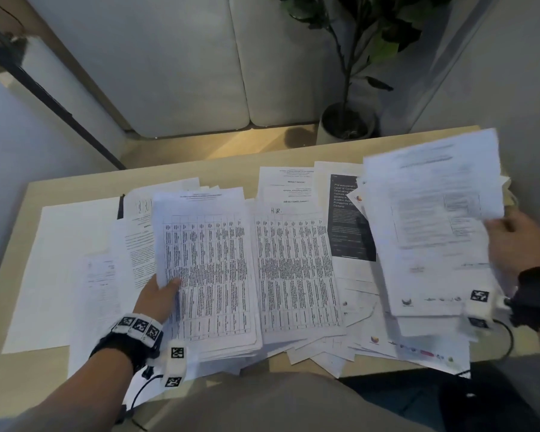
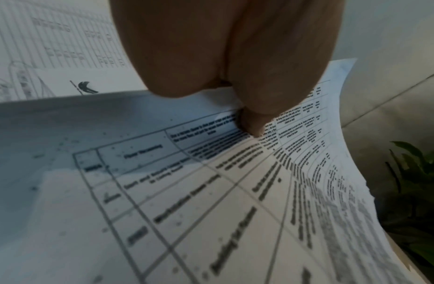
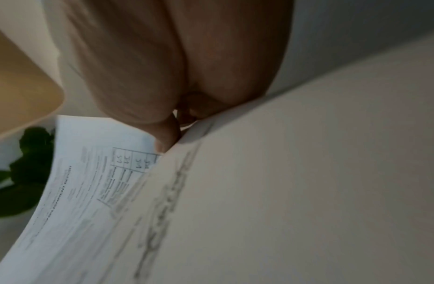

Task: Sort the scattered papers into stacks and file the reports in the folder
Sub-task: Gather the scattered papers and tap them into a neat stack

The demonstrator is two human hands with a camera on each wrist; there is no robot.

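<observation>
Printed papers lie scattered over a light wooden table point(image 1: 240, 169). My left hand point(image 1: 161, 293) pinches the left edge of a table-printed sheet point(image 1: 206, 260) on a thick stack at the middle, thumb on top; the left wrist view shows the thumb point(image 2: 253, 124) on that sheet point(image 2: 211, 192), which curls upward. Beside it lies a second table-printed sheet point(image 1: 296, 269) marked "H.R.". My right hand point(image 1: 518, 241) grips a blurred bundle of printed sheets point(image 1: 434, 222), lifted above the pile at the right. In the right wrist view the fingers point(image 3: 167, 134) pinch these sheets point(image 3: 89, 192). No folder is visible.
Blank white sheets point(image 1: 60, 269) lie at the table's left. A dark-covered page point(image 1: 346, 219) and a report title page point(image 1: 287, 188) sit at the back. A potted plant point(image 1: 346, 123) and a pale sofa point(image 1: 184, 63) stand beyond the table's far edge.
</observation>
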